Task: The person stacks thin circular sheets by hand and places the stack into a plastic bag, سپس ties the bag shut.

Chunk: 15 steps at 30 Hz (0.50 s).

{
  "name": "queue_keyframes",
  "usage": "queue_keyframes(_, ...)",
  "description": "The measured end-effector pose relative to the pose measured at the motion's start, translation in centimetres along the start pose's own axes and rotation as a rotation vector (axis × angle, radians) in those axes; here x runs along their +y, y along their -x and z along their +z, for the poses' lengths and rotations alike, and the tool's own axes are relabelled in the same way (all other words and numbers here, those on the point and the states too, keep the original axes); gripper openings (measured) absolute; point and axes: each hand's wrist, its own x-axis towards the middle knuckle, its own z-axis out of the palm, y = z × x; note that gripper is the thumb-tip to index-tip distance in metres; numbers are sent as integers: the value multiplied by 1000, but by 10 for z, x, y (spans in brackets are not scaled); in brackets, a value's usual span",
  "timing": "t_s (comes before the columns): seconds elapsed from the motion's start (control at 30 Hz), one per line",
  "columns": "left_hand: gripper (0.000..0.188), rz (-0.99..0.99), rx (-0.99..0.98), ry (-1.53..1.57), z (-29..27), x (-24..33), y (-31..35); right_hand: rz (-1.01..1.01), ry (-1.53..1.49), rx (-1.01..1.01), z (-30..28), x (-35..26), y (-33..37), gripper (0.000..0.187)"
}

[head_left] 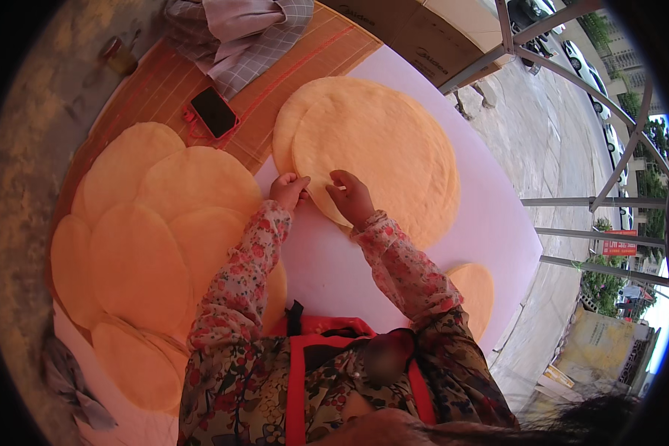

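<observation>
A stack of large, round, thin tan sheets (375,149), much like flatbreads, lies in front of me on a pale surface. My left hand (288,190) is closed in a pinch at the near left edge of the top sheet. Over the same stack, near that edge, is my right hand (351,199); its thumb and fingers are apart and hold nothing. To the left, several more round tan sheets (137,256) overlap in a spread pile. Another round sheet (474,297) is partly hidden beyond my right forearm.
A phone (214,113) with a red cord lies on the brown slatted mat (275,97). Behind it is bunched checked cloth (253,37). Cardboard boxes (424,37) stand at the far side. Metal bars (595,202) cross on the right. A jar (119,57) sits far left.
</observation>
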Motion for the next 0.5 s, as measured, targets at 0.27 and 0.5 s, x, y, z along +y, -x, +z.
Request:
queue_keyframes(0.27,17,596,-54,-80,28,-25,-2,38,309,-22,28,-39,-63,30)
queue_keyframes(0.5,33,427,227,-363,-2,-30,-13,280,-1001,269,-103,23,-50,8)
